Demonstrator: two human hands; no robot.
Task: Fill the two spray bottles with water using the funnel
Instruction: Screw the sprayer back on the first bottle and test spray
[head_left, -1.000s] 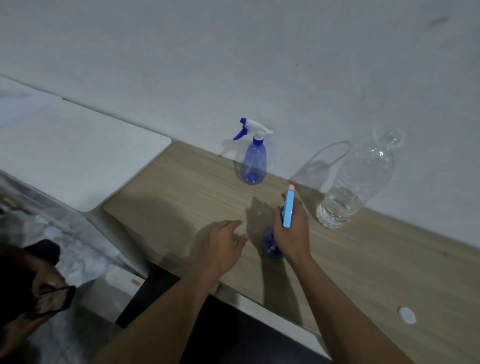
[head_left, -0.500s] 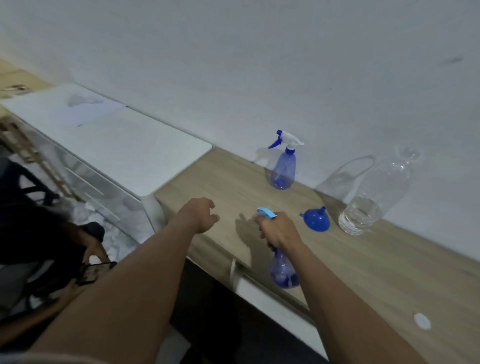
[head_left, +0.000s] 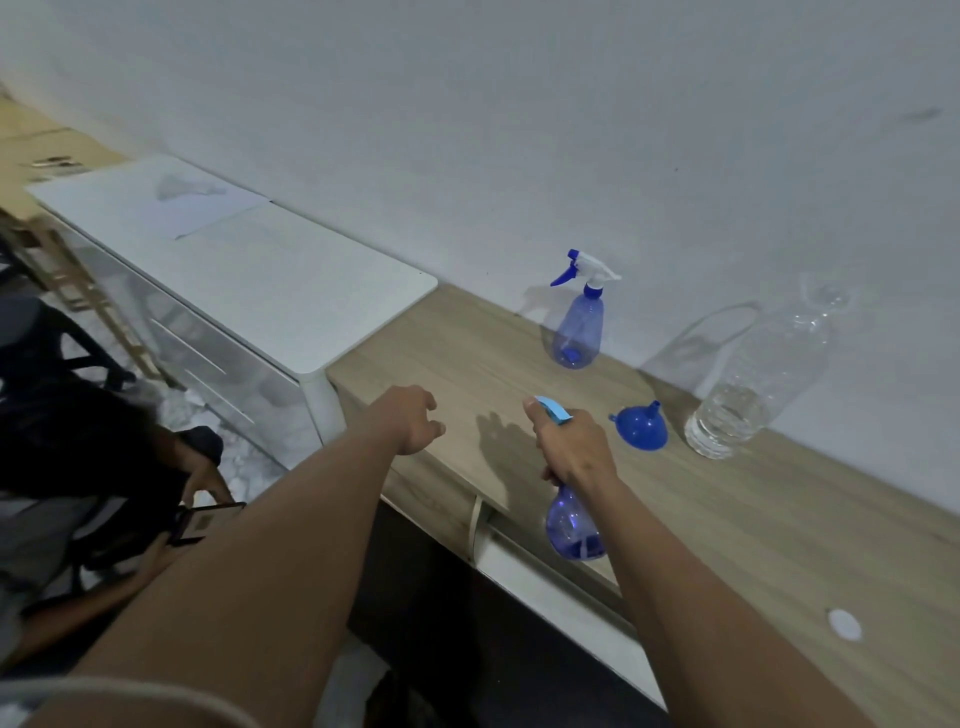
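Note:
My right hand (head_left: 574, 449) grips the light-blue spray head of a blue translucent spray bottle (head_left: 571, 527), which hangs tilted over the front edge of the wooden desk (head_left: 727, 519). My left hand (head_left: 413, 418) hovers to its left, fingers loosely curled, holding nothing. A second blue spray bottle (head_left: 579, 325) with a white and blue trigger head stands upright by the wall. A blue funnel (head_left: 641, 425) lies on the desk, wide end down. A large clear water bottle (head_left: 753, 384), uncapped and partly filled, stands at the right against the wall.
A white bottle cap (head_left: 844, 623) lies near the desk's front edge at the right. A white cabinet (head_left: 249, 280) adjoins the desk on the left. Another person sits low at the left holding a phone (head_left: 205, 522).
My right hand has lifted the spray bottle off the desk and drawn it toward the front edge, uncovering the funnel. My view has swung left and my left hand has moved left.

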